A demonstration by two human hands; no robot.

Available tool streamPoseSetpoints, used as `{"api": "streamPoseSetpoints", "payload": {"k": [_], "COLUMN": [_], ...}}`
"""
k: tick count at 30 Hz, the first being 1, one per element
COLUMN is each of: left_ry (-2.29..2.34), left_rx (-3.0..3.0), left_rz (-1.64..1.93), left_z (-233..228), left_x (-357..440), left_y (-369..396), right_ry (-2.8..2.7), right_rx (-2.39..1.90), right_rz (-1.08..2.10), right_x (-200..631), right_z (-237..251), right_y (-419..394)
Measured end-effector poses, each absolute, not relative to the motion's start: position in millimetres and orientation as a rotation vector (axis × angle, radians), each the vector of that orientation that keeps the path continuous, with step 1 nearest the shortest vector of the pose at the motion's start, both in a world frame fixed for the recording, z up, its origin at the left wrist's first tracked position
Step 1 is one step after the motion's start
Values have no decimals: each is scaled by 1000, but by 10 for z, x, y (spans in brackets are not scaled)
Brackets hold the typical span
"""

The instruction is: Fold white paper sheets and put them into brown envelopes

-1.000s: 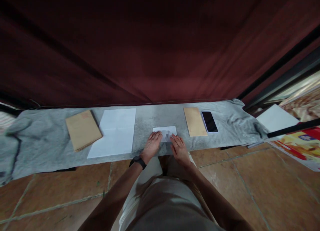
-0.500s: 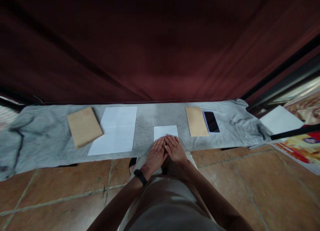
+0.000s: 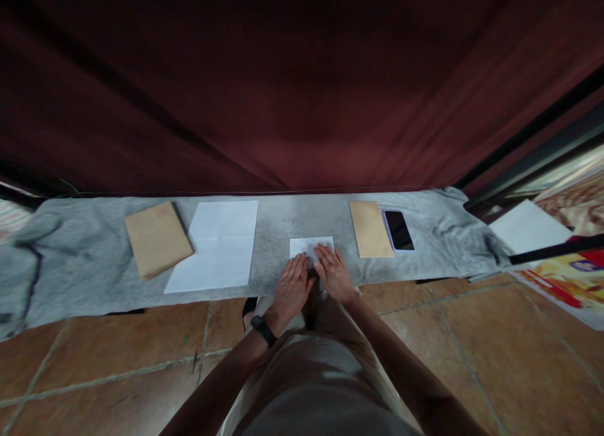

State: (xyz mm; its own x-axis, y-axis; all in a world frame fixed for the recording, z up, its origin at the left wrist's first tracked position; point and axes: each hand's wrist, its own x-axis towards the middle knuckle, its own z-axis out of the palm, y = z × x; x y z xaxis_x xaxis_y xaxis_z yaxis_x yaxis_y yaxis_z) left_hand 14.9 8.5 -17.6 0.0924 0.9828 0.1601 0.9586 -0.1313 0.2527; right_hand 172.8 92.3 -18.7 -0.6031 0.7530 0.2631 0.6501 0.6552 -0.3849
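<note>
A small white piece of paper (image 3: 298, 245), which looks folded, lies on the grey cloth in front of me. My left hand (image 3: 291, 287) rests flat over its lower left part with the fingers stretched out. On its right side, my right hand (image 3: 334, 275) lies flat too, fingers pointing away from me and reaching further up the paper. Both hands cover the paper's near edge. Neither hand grips anything.
Left of the paper are white sheets (image 3: 221, 247) and a stack of brown envelopes (image 3: 158, 240). To the right lie one brown envelope (image 3: 370, 229) and a phone (image 3: 399, 230). The grey cloth (image 3: 302, 212) covers a narrow table before a dark red curtain (image 3: 292, 109).
My right hand has slid forward and slightly right over the paper. My left hand has shifted slightly left, so a gap opens between the fingertips of both hands.
</note>
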Motion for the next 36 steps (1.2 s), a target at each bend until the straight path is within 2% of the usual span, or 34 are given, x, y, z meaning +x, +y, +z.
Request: {"api": "streamPoseSetpoints", "payload": {"k": [6,13,23,36], "left_ry": [2048,2083,2072,2242], "left_rx": [2252,2187,2158,2050], "left_rz": [386,397,428,430], "left_z": [-268,-212,-183,-231], "left_x": [194,182,154,-192], "left_y": [138,141,617,305], "right_ry": [-2557,-2494,-2420,-2361], "right_rx": [-1051,-1161,-1173,-1279], "right_rz": [328,292,238,206], "right_x": [1441,1646,1718,1965], "right_z": [-241,-346,-430,-465], "right_y": [1100,1187,1207,1145]}}
